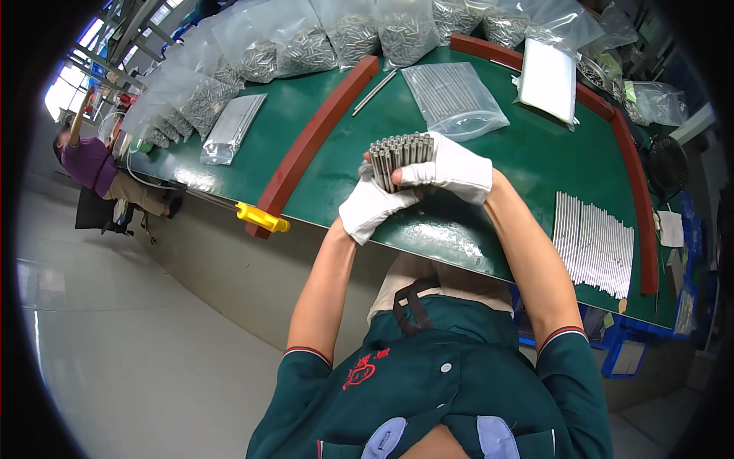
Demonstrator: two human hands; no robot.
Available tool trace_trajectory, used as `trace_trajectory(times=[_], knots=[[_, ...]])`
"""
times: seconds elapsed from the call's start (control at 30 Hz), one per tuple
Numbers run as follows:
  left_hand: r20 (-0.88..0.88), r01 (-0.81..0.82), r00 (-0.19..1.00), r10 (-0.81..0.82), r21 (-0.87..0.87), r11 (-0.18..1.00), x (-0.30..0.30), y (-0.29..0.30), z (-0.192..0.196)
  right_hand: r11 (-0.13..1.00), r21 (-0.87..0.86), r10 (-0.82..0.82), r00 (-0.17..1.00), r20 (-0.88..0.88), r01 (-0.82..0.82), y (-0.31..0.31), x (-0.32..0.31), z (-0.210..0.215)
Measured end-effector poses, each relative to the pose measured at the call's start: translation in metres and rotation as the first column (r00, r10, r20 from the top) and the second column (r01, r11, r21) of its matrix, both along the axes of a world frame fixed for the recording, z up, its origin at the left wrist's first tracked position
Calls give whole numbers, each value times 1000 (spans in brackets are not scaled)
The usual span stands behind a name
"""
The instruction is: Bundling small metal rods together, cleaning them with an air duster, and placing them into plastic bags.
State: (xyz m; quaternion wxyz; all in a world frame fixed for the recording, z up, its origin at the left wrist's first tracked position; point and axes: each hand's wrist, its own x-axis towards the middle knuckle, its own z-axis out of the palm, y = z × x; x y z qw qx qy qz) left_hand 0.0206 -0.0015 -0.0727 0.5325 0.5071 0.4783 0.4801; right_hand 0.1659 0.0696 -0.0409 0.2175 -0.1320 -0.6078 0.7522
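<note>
Your left hand (372, 206) and right hand (456, 168), both in white cloth gloves, keep a closed grip around a bundle of thin grey metal rods (399, 155), held above the smooth green tabletop (527, 153). Beyond lies a clear plastic bag (456, 98) of rods.

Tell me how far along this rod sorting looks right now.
Done, it seems: a row of rods lies side by side on the green table by the right arm. In hand: the left hand and right hand, both gloved, clasp a bundle of metal rods. Left: many clear bags of metal pieces along the far edge, apparently unopened.
</note>
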Motion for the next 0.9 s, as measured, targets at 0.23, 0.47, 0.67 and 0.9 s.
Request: trace_trajectory(times=[0.23,0.47,0.67,0.9], knots=[[90,88,993,-83,-57,994,-11,3,-11,999,-28,42,999,5,-42,12,1,-9],[212,154,968,-135,-75,985,-13,4,-7,999,-39,6,1000,4,-6,11,4,-6],[216,130,970,-115,-58,990,-13,4,-9,995,-102,12,998,-66,-19,9,3,-7],[260,114,962,-83,-104,988,-14,4,-10,994,-86,-73,997,-30,70,16,0,-18]])
